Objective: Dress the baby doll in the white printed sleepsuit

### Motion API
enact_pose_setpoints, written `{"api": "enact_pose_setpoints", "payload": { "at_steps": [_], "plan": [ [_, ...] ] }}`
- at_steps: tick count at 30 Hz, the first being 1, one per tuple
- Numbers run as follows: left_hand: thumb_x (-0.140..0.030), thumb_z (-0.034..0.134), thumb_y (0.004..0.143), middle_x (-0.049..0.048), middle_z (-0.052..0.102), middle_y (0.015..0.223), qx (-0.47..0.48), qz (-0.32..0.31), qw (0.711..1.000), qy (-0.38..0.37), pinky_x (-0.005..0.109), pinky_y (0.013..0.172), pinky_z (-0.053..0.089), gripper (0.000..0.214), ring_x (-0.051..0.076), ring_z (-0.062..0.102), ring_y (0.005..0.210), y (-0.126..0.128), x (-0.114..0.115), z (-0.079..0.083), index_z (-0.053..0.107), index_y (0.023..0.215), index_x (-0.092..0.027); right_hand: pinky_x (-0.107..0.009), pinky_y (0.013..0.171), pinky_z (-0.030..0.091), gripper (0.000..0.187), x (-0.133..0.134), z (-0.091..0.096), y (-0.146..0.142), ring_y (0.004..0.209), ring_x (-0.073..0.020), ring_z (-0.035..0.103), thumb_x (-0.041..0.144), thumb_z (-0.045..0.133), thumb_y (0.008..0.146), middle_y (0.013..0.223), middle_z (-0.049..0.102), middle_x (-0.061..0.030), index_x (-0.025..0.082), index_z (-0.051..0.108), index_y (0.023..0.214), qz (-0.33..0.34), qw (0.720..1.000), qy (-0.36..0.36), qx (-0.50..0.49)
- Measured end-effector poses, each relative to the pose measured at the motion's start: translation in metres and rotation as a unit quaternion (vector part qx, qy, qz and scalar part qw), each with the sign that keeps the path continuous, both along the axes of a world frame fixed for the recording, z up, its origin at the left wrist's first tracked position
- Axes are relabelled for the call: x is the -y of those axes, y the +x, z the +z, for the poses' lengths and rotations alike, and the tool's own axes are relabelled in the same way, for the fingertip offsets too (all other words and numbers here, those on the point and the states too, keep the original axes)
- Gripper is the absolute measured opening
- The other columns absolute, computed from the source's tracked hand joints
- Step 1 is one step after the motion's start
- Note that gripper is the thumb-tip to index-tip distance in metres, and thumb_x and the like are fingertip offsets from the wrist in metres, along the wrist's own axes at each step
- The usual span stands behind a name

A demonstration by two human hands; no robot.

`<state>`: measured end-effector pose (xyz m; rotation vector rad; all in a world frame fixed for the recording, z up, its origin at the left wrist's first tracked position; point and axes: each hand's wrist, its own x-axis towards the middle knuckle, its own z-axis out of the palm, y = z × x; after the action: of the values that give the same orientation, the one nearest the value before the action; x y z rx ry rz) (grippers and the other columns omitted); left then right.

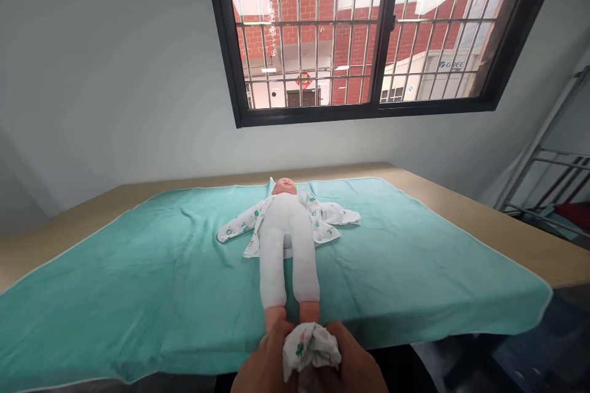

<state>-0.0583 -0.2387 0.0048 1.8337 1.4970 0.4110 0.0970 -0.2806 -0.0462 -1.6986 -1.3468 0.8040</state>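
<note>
A baby doll point(288, 221) lies on its back on a green cloth, its white soft body and legs pointing toward me. Under it a white printed baby shirt point(325, 214) is spread open, with sleeves out to both sides. At the doll's feet, by the near table edge, my left hand point(265, 359) and my right hand point(357, 362) are closed on a bunched white printed baby garment point(311, 344). The garment gathers around the doll's foot on the right side; the foot itself is hidden. My left hand also covers the other foot.
The green cloth point(161, 276) covers most of a wooden table point(498, 227) and hangs over its near edge. Behind it is a wall with a barred window point(313, 31). A metal bed frame point(544, 153) stands at the right.
</note>
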Motion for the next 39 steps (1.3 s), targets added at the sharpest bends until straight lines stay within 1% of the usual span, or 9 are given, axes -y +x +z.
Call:
{"api": "enact_pose_setpoints", "payload": {
  "at_steps": [4,9,16,18,22,26,31,35,39],
  "plan": [
    [-0.036,0.05,0.082,0.0113,0.07,0.097,0.061,-0.004,0.998,0.001,0.026,0.067,0.044,0.02,0.026,0.066,0.088,0.005,0.002,-0.003,0.059,0.092,-0.021,-0.026,0.062,0.041,0.03,0.003,0.012,0.006,0.072,-0.0199,0.06,0.048,0.059,0.076,0.072,0.058,0.0003,0.021,0.048,0.083,0.031,0.995,-0.026,-0.089],
    [-0.046,0.057,0.079,0.0071,0.069,0.085,0.189,0.042,0.981,0.009,0.027,0.068,0.047,0.026,0.025,0.065,0.082,0.012,0.003,0.02,0.058,0.085,-0.021,-0.026,0.066,0.044,0.042,0.0,0.037,0.017,0.074,-0.0164,0.055,0.049,0.071,0.07,0.08,0.06,0.0011,0.02,0.05,0.092,0.046,0.975,0.016,-0.217],
    [-0.035,0.066,0.074,0.0056,0.073,0.088,0.294,-0.012,0.956,0.012,0.03,0.076,0.049,0.021,0.025,0.064,0.086,0.025,-0.012,0.045,0.068,0.087,-0.019,-0.03,0.092,0.045,0.041,-0.007,0.07,0.042,0.104,-0.0212,0.06,0.044,0.063,0.083,0.118,0.066,-0.0037,0.028,0.058,0.12,0.115,0.983,0.119,-0.076],
    [-0.034,0.067,0.073,0.0052,0.074,0.087,0.319,-0.04,0.947,-0.007,0.03,0.076,0.049,0.021,0.025,0.064,0.086,0.027,-0.016,0.047,0.069,0.086,-0.018,-0.03,0.084,0.047,0.037,-0.007,0.071,0.043,0.093,-0.0211,0.061,0.048,0.063,0.082,0.105,0.069,-0.0036,0.025,0.063,0.111,0.12,0.985,0.099,-0.072],
    [-0.035,0.068,0.072,0.0057,0.075,0.088,0.354,-0.05,0.933,-0.04,0.03,0.077,0.051,0.023,0.025,0.065,0.087,0.03,-0.021,0.046,0.072,0.087,-0.017,-0.028,0.07,0.045,0.038,-0.01,0.061,0.037,0.077,-0.0196,0.058,0.055,0.066,0.075,0.082,0.067,-0.0023,0.019,0.064,0.088,0.054,0.991,0.047,-0.114],
    [-0.038,0.073,0.067,0.0078,0.076,0.094,0.401,-0.011,0.913,-0.08,0.034,0.081,0.05,0.035,0.03,0.066,0.093,0.033,-0.032,0.038,0.075,0.095,-0.017,-0.029,0.076,0.046,0.043,-0.019,0.049,0.036,0.086,-0.0205,0.057,0.059,0.06,0.078,0.091,0.065,-0.0032,0.019,0.061,0.095,0.036,0.98,0.055,-0.188],
    [-0.04,0.081,0.06,0.0088,0.074,0.089,0.452,-0.017,0.883,-0.121,0.035,0.081,0.049,0.043,0.029,0.065,0.09,0.031,-0.047,0.025,0.072,0.094,-0.015,-0.033,0.082,0.044,0.034,-0.027,0.051,0.049,0.091,-0.021,0.057,0.05,0.056,0.085,0.096,0.064,-0.0045,0.02,0.057,0.101,0.098,0.985,0.06,-0.129],
    [-0.03,0.082,0.058,0.0093,0.074,0.096,0.474,-0.057,0.863,-0.166,0.03,0.077,0.047,0.046,0.028,0.065,0.092,0.02,-0.044,0.031,0.07,0.1,-0.016,-0.032,0.087,0.044,0.022,-0.028,0.054,0.055,0.097,-0.0197,0.056,0.032,0.061,0.081,0.107,0.061,-0.0045,0.021,0.056,0.099,0.144,0.978,0.092,-0.116],
    [-0.016,0.078,0.061,0.0074,0.073,0.102,0.479,-0.11,0.855,-0.167,0.027,0.081,0.045,0.043,0.025,0.062,0.099,0.009,-0.039,0.043,0.071,0.103,-0.017,-0.03,0.081,0.046,0.019,-0.027,0.052,0.051,0.093,-0.0188,0.057,0.027,0.061,0.077,0.109,0.059,-0.0049,0.021,0.055,0.094,0.101,0.978,0.106,-0.15]
  ]
}}
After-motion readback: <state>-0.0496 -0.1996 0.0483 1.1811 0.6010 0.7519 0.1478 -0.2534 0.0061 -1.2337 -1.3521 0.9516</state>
